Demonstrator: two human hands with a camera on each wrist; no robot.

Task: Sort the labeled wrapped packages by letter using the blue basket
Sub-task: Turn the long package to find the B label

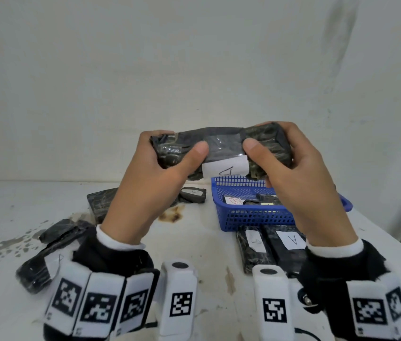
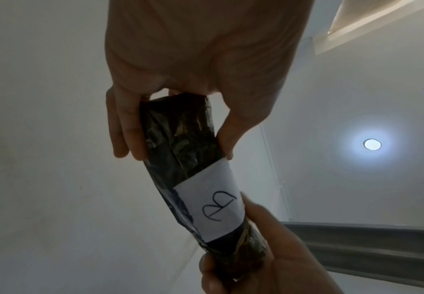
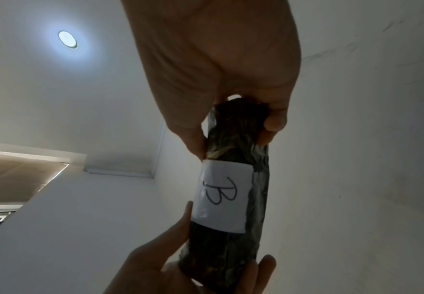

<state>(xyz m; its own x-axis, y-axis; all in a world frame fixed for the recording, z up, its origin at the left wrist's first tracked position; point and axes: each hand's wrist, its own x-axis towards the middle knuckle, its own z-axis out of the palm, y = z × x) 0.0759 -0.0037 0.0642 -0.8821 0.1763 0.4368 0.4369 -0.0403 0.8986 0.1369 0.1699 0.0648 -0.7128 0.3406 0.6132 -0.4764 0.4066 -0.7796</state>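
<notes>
While both hands are up in the middle of the head view, I have my left hand (image 1: 155, 166) curled round one end and my right hand (image 1: 290, 168) curled round the other end of a long dark plastic-wrapped package (image 1: 221, 146), thumbs pressed on its near face. Its white paper label (image 2: 213, 206) reads B in both wrist views. I judge this to be the reading step: letter checked, package not yet placed. Just below it, right of centre, sits the blue slotted plastic basket (image 1: 256, 215), already holding a package with a red B label (image 1: 234, 200). Two dark packages, one with an A label (image 1: 292, 239), lie against its near wall; more lie at lower left. Next I would lower this one into the basket, letting go with one hand first.
</notes>
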